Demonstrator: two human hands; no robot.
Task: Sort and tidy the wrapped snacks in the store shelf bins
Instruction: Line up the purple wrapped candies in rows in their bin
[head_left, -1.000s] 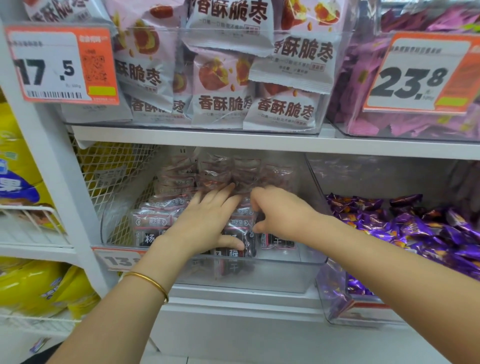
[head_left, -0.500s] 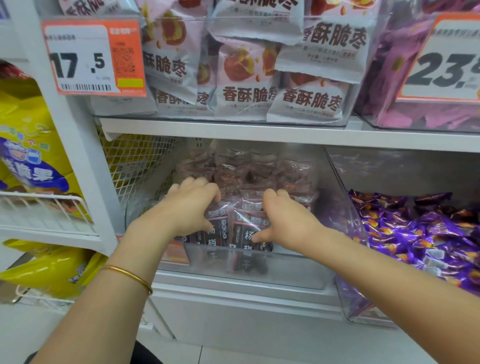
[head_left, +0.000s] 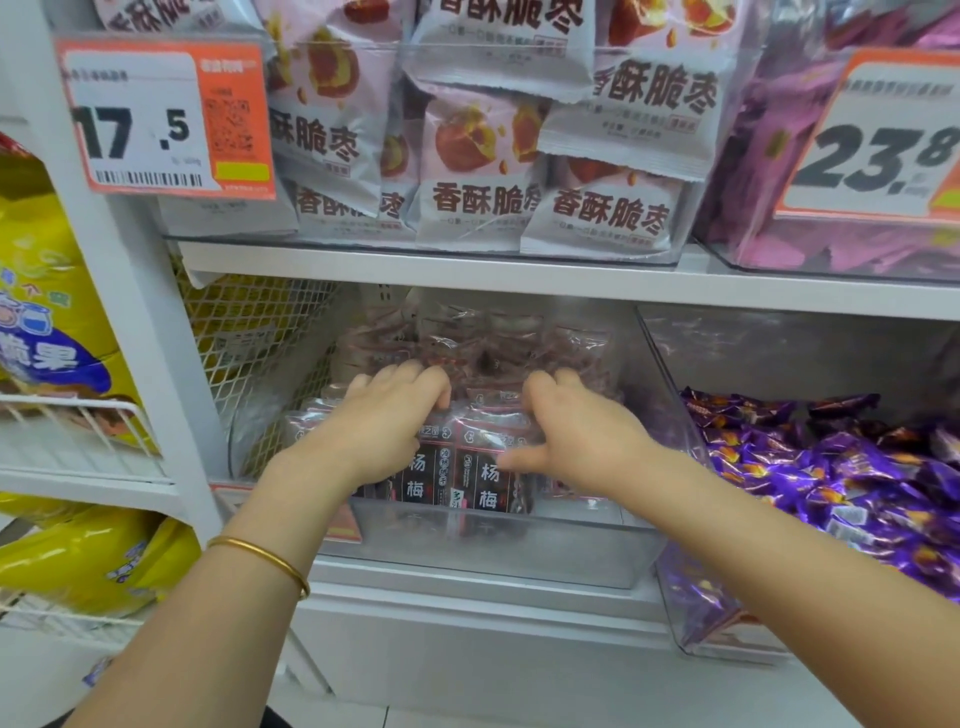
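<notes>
A clear plastic bin on the lower shelf holds several dark red snack packets with white Chinese lettering, standing in rows. Both my hands are inside the bin. My left hand, with a gold bangle on its wrist, curls its fingers over the tops of the front packets at the left. My right hand curls its fingers over the packet tops at the right, its thumb lying across a packet's face. More of the same packets are stacked behind.
Above, a clear bin of grey-pink jujube bags sits behind an orange 17.5 price tag. A bin of purple wrapped candies stands to the right. Yellow bags fill wire racks at the left, beyond a white upright.
My left hand's fingers went from flat on the packets to curled over their tops. Both hands sit slightly further back in the bin, and the camera came closer.
</notes>
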